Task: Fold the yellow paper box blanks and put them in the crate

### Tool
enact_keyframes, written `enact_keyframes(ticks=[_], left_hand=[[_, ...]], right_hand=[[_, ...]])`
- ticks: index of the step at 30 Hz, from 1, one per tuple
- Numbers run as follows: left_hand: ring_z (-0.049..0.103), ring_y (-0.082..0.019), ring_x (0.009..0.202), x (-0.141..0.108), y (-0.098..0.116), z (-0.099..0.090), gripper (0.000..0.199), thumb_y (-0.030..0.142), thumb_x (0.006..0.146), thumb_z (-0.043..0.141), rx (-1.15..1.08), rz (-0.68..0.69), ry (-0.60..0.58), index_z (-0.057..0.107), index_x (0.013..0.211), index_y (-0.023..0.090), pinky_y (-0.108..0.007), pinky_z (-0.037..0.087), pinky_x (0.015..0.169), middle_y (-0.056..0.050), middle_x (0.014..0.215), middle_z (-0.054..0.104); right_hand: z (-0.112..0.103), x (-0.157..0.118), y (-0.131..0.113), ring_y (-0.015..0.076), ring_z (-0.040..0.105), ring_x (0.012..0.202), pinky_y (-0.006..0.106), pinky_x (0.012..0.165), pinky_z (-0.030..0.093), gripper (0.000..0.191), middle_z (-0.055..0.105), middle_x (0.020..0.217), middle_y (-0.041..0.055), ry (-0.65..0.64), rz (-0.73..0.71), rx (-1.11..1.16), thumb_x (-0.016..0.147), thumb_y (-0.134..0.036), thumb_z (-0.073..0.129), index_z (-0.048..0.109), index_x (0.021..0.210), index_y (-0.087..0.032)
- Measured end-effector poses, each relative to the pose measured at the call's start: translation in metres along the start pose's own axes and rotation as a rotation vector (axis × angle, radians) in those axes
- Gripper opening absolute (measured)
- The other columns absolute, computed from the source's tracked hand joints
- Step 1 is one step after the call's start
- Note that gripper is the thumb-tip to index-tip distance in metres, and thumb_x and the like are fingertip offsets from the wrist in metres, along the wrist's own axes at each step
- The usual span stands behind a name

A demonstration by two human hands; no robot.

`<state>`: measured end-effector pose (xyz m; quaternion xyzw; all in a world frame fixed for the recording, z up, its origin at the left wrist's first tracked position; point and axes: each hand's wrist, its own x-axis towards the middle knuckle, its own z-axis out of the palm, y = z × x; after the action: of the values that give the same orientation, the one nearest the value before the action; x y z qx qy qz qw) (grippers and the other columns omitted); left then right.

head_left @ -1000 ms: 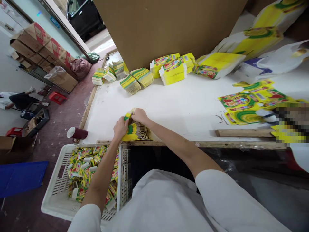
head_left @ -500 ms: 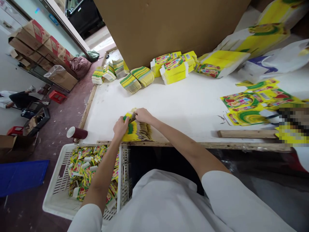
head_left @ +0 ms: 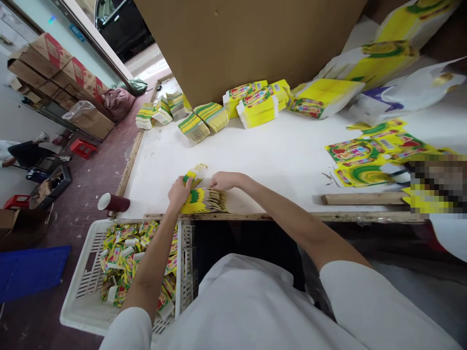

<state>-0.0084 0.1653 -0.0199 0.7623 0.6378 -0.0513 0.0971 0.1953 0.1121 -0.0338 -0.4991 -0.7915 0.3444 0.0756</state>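
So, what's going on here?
A person's left hand grips a yellow-and-green carton at a white table, beside a fanned stack of similar flattened ones. The right hand is at the stack's far side; whether it pinches one is unclear. More bundles lie farther back. A white crate holds many small cartons.

Yellow cartons [head_left: 189, 200] (green-patterned); maroon cup [head_left: 119, 203], white inside.

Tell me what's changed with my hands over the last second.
Your right hand has come away from the far end of the yellow-green carton, moving rightward and toward you to the edge of the carton stack. Your left hand still holds the carton; the maroon mug and white crate stayed put.
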Motion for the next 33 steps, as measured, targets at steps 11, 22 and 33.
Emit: enact_keyframes(ticks=[11, 22, 33], left_hand=[[0.060, -0.032, 0.120, -0.004, 0.002, 0.003, 0.044, 0.055, 0.098, 0.030, 0.044, 0.029, 0.027, 0.053, 0.120, 0.024, -0.041, 0.048, 0.090, -0.012, 0.126, 0.066], [0.060, -0.033, 0.118, -0.005, 0.003, 0.004, 0.045, 0.055, 0.099, 0.029, 0.054, 0.022, 0.021, 0.052, 0.121, 0.024, -0.041, 0.047, 0.089, -0.014, 0.126, 0.065], [0.061, -0.030, 0.116, -0.006, 0.000, 0.004, 0.036, 0.046, 0.100, 0.029, 0.068, 0.067, 0.035, 0.051, 0.117, 0.024, -0.039, 0.047, 0.087, -0.012, 0.124, 0.066]], right_hand=[[0.005, 0.020, 0.005, 0.0237, 0.062, 0.111, 0.029, 0.088, 0.044, 0.043, 0.066, 0.126, 0.0119, 0.423, 0.195, -0.078, 0.098, -0.019, 0.043, 0.057, 0.138, -0.023], [0.014, 0.029, 0.003, 0.0245, 0.056, 0.111, 0.030, 0.089, 0.044, 0.028, 0.064, 0.119, 0.0132, 0.485, 0.161, -0.141, 0.097, -0.020, 0.045, 0.066, 0.116, -0.018], [0.010, 0.061, -0.012, 0.0301, 0.066, 0.109, 0.034, 0.090, 0.047, 0.034, 0.071, 0.113, 0.0221, 0.467, 0.324, -0.049, 0.094, -0.020, 0.044, 0.070, 0.111, -0.008]])
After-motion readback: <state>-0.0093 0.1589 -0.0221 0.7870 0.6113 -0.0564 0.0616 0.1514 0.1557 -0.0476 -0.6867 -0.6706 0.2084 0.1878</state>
